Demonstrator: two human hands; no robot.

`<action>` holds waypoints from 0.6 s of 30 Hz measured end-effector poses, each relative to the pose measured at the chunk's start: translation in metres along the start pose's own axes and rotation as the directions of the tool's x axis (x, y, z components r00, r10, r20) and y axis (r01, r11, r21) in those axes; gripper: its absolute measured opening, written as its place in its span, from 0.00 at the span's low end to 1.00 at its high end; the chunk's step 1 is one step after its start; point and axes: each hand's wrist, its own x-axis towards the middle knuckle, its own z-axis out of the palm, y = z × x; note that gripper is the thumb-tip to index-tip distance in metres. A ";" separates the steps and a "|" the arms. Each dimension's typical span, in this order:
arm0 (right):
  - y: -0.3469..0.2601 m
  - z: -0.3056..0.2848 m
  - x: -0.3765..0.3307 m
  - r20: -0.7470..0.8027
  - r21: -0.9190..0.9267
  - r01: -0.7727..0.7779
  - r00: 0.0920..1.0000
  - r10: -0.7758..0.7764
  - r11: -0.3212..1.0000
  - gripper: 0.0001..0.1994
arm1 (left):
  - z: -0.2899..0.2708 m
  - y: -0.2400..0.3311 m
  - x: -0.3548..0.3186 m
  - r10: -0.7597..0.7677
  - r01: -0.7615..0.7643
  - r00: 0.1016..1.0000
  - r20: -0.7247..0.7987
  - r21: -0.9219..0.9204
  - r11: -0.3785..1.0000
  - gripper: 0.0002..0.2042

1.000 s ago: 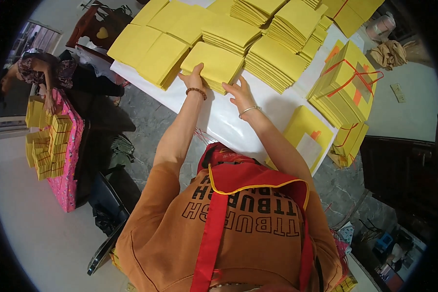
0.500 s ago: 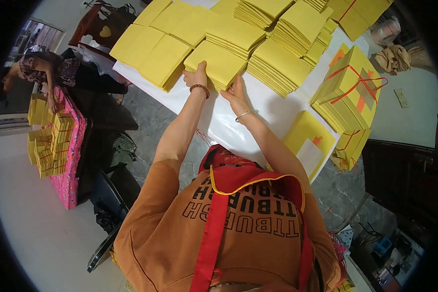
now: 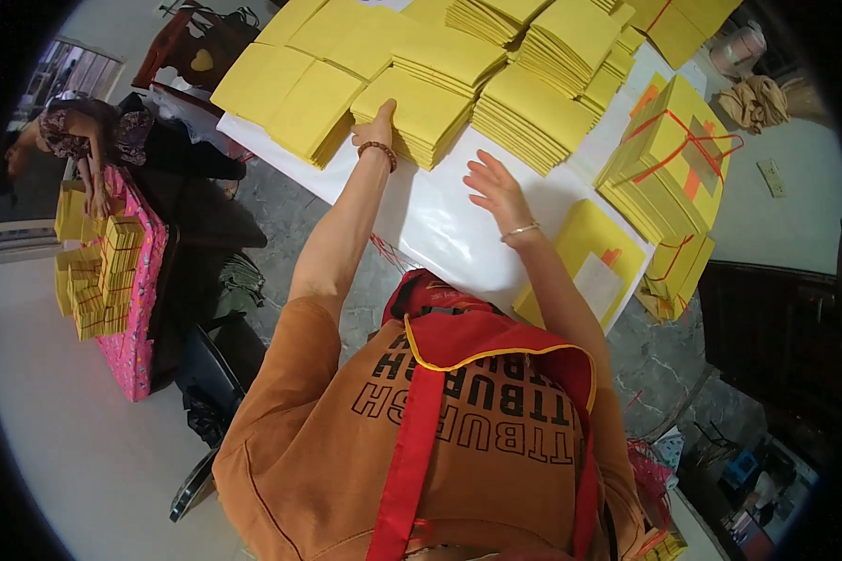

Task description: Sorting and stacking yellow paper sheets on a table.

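Note:
A stack of yellow envelopes [image 3: 423, 112] lies at the near edge of a white-covered table [image 3: 421, 220], among other stacks like it. At its left front corner is my left hand [image 3: 374, 134], the thumb on top and the fingers against the side; the fingertips are partly hidden. My right hand [image 3: 499, 194] hangs above the white cover to the right of that stack, holding nothing, its fingers apart. A neighbouring yellow stack [image 3: 531, 122] with fanned edges sits just beyond it.
Bundles tied with red cord [image 3: 669, 154] stand at the table's right side. Near my right forearm lies a yellow packet [image 3: 580, 248] with a pale label. A co-worker [image 3: 89, 136] bends over a pink-covered table [image 3: 126, 351] at left. A black chair [image 3: 206, 374] stands behind.
My right hand has let go of the stack's right side and moved away to the right, its fingers spreading. My left hand remains at the stack's left corner.

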 end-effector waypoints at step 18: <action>0.044 -0.163 -0.209 -0.508 -0.595 0.115 0.714 -0.483 0.795 0.10 | -0.007 -0.106 -0.233 0.749 -0.865 0.118 0.652 -0.303 0.400 0.14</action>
